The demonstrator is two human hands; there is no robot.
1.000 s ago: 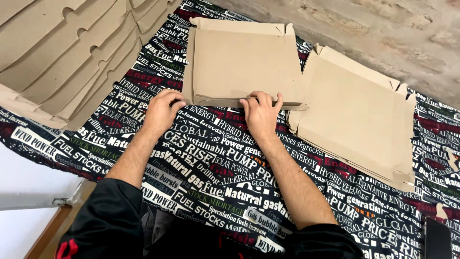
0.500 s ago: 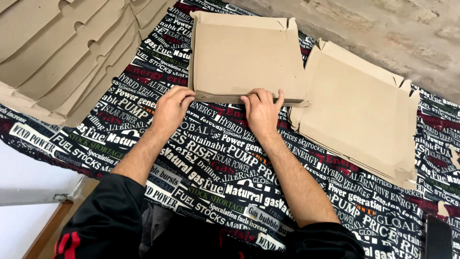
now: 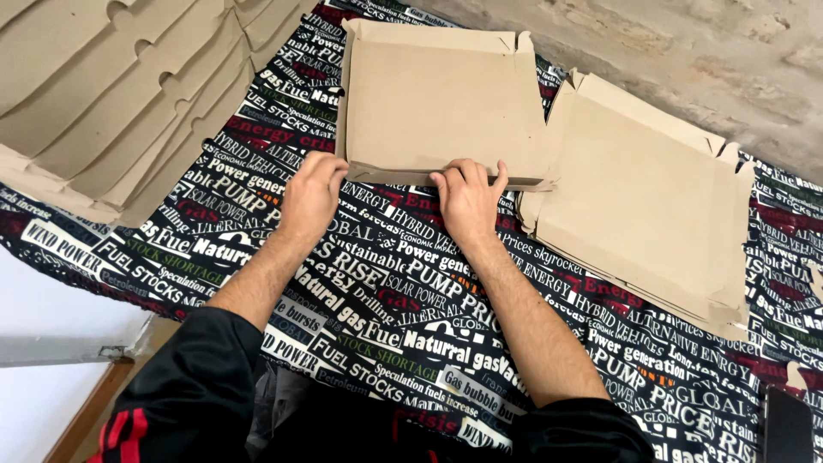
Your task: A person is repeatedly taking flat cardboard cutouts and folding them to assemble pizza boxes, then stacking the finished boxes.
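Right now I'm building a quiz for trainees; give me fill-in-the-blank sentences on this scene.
1. Both hands, left hand and right hand, press the near edge of a flat ____ box.
2. The box lies on a cloth covered with printed ____.
3. The stack of flat blanks lies to the person's ____.

Missing: cardboard; words; left

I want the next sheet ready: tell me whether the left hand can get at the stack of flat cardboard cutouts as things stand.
Probably yes. The left hand rests at the near edge of the box, and the stack of flat cardboard cutouts lies just to its left with only printed cloth between.
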